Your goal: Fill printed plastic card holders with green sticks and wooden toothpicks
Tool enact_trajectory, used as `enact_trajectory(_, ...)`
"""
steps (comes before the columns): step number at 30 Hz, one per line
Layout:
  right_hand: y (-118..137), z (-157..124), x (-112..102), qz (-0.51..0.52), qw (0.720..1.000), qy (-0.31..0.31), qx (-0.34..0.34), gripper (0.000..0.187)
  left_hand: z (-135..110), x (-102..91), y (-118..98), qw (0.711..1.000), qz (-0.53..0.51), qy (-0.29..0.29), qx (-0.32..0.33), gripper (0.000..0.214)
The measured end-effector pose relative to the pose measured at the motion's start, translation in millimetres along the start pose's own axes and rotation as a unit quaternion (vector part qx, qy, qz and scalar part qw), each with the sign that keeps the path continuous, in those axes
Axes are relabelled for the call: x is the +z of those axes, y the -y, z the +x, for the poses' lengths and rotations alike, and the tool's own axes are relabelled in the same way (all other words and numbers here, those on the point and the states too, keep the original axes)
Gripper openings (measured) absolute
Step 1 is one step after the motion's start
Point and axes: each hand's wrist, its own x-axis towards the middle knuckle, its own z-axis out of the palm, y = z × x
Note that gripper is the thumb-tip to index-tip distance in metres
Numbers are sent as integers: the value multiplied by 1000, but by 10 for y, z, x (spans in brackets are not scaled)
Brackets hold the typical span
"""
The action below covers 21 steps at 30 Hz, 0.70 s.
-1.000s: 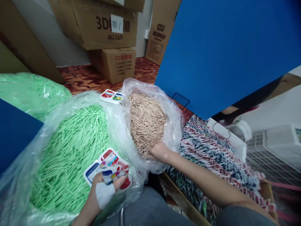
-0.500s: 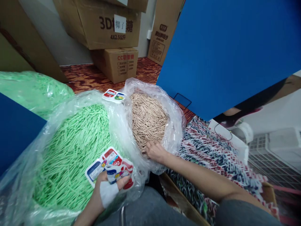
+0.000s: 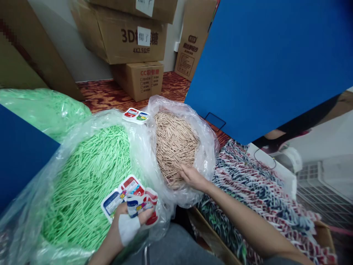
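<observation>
My left hand [image 3: 120, 224], with a white wrap [image 3: 128, 229] round its thumb side, is closed on several printed packets [image 3: 135, 191] in red, blue and white. They fan out over the bag of thin green sticks [image 3: 88, 180]. My right hand [image 3: 194, 178] reaches into the clear plastic bag [image 3: 205, 151] of thin tan sticks [image 3: 176, 138]. Its fingers are drawn together at the near side of the pile; whether a stick is between them cannot be made out. Another printed packet [image 3: 136, 115] lies on the plastic between the two bags.
A large blue panel [image 3: 264, 62] stands at the right, with another blue panel [image 3: 22, 154] at the left. Cardboard boxes [image 3: 135, 40] are stacked behind. An open carton of red, white and dark wrapped pieces [image 3: 256, 198] sits beside my right arm. Another green bag [image 3: 41, 110] lies back left.
My right hand has shifted slightly right and drawn back a little over the tan sticks. My left hand keeps its hold on the packets. The whole view has tilted slightly.
</observation>
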Motion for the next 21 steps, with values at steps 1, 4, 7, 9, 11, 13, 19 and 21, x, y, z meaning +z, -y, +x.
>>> enact_trajectory(1, 14, 10, 3, 91, 995, -22, 15, 21, -1, 26, -37, 1000, -13, 2, 0, 22)
enact_trajectory(4, 70, 83, 31, 353, 930, -78, 69, 30, 16, 64, -118, 999, -38, 18, -2, 25)
enact_trajectory(7, 140, 176, 33, 520, 842, -92, 110, 39, 34, 61, -135, 998, -57, 21, -1, 33)
enact_trajectory(9, 192, 223, 19, 569, 809, -89, 119, 42, 33, 52, -120, 997, -71, 25, -3, 34)
enact_trajectory(11, 242, 252, 16, 588, 796, -86, 114, 41, 24, 44, -99, 996, -85, 26, -10, 32)
enact_trajectory(13, 283, 271, 46, 580, 803, -91, 103, 40, 14, 38, -87, 995, -95, 27, -14, 32)
enact_trajectory(19, 326, 305, 232, 406, 898, -160, 52, 37, 16, 26, -93, 996, -88, 27, -15, 36)
enact_trajectory(21, 346, 317, 248, 392, 901, -176, 62, 38, 26, 22, -96, 996, -87, 32, -13, 32)
